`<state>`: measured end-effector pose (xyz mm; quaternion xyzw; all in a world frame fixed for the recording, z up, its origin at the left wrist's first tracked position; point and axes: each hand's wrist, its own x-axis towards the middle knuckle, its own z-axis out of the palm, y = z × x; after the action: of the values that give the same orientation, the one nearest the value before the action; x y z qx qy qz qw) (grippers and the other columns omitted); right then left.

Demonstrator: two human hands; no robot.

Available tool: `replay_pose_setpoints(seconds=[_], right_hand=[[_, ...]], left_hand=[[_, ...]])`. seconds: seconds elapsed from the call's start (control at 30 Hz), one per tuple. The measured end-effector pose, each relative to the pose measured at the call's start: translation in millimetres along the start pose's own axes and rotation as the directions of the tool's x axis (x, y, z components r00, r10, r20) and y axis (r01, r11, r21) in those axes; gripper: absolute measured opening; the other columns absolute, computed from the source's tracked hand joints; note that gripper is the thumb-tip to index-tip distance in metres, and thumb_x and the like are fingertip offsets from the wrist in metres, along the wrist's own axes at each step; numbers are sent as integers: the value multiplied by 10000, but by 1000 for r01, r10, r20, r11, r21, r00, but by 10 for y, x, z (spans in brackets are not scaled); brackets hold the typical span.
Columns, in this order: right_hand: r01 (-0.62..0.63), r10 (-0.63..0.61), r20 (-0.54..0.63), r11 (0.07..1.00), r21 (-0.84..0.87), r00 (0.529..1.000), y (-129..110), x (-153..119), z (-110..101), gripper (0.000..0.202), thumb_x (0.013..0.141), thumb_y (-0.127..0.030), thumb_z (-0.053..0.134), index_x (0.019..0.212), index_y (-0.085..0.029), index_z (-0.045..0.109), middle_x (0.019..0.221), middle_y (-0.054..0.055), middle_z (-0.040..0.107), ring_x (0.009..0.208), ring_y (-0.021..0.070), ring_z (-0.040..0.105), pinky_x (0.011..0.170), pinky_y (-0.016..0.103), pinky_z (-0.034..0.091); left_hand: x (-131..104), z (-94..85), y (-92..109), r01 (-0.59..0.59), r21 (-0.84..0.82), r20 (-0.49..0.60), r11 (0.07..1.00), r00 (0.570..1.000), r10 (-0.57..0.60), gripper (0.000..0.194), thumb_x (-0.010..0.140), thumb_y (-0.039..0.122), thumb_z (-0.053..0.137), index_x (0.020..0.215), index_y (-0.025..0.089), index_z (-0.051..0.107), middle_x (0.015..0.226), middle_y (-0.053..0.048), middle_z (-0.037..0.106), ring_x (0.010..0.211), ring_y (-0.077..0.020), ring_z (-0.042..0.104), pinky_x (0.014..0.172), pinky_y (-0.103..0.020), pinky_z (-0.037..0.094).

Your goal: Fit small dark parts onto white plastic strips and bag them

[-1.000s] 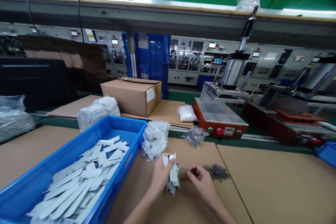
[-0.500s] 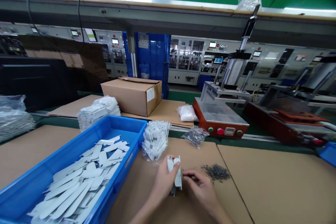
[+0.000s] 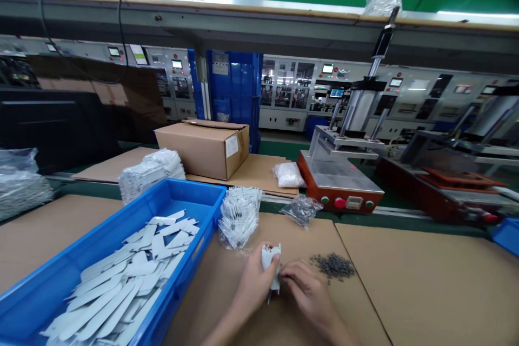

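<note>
My left hand (image 3: pixel 257 275) is closed around pale grey-white plastic parts (image 3: pixel 271 259), held upright over the cardboard; how many it grips is unclear. Close against their right edge, my right hand (image 3: pixel 306 284) has its thumb and index finger pinched together. Whatever is between those fingertips is too small or hidden to make out. Just beyond the right hand lies a loose pile of small dark grey pieces (image 3: pixel 333 266). To the left, a long blue bin (image 3: pixel 162 292) holds many flat white plastic parts (image 3: pixel 125 281).
Behind my hands stand a bag of stacked white parts (image 3: pixel 240 216) and a bag of dark pieces (image 3: pixel 302 210). A cardboard box (image 3: pixel 198 148) and a white bag (image 3: pixel 288 174) sit farther back. At the right is a press (image 3: pixel 344 178) with a red base.
The white parts in my left hand have turned and tilted slightly. My right fingers have closed into a tighter pinch and come up against the parts' edge.
</note>
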<state>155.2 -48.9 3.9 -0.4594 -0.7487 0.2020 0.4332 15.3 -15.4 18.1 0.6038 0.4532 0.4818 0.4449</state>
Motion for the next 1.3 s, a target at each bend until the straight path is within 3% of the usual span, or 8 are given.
replay_pose_setpoints(seconds=[0.47, 0.7, 0.87, 1.03, 1.17, 1.3], right_hand=[[-147, 148, 8, 964, 220, 989, -4, -13, 40, 150, 780, -229, 465, 766, -202, 612, 774, 42, 559, 742, 154, 555, 673, 218, 448], [-189, 206, -33, 941, 280, 978, 52, -5, 58, 147, 769, -283, 496, 747, -192, 608, 764, 46, 561, 746, 171, 545, 661, 239, 439], [-285, 365, -59, 809, 515, 929, 104, -6, 103, 160, 709, -331, 583, 750, -180, 546, 720, 25, 564, 712, 173, 537, 654, 261, 444], [-369, 380, 116, 708, 602, 918, 97, 18, 95, 193, 706, -346, 588, 701, -160, 541, 673, 12, 562, 654, 148, 515, 620, 244, 424], [-365, 361, 129, 725, 583, 923, 81, 29, 58, 188, 728, -336, 565, 681, -155, 549, 652, 3, 562, 635, 135, 503, 614, 230, 408], [-314, 311, 85, 827, 466, 947, 44, 20, 27, 170, 764, -317, 516, 738, -160, 573, 706, 23, 590, 677, 153, 523, 644, 238, 411]], left_hand=[[-11, -9, -36, -18, 58, 42, 998, 999, 16, 206, 751, 350, 469, 806, 160, 527, 654, 5, 528, 622, -140, 494, 592, -208, 364], [5, -1, -85, 2, -31, 73, 1000, 997, 0, 192, 740, 339, 493, 828, 169, 509, 656, 25, 504, 588, -111, 475, 564, -197, 382], [3, 21, -145, 137, -195, 192, 971, 976, -99, 227, 748, 373, 484, 878, 189, 453, 570, 62, 433, 406, -61, 398, 379, -160, 347], [22, -3, -136, 145, -275, 187, 951, 978, -95, 219, 747, 360, 499, 865, 185, 439, 559, 65, 435, 386, -47, 395, 354, -145, 341], [54, -22, -113, 154, -255, 162, 954, 980, -115, 220, 735, 348, 518, 843, 170, 444, 552, 61, 447, 388, -48, 408, 357, -143, 346], [60, -11, -115, 171, -224, 165, 959, 977, -135, 234, 734, 364, 509, 831, 164, 437, 522, 66, 434, 362, -53, 396, 330, -150, 334]])
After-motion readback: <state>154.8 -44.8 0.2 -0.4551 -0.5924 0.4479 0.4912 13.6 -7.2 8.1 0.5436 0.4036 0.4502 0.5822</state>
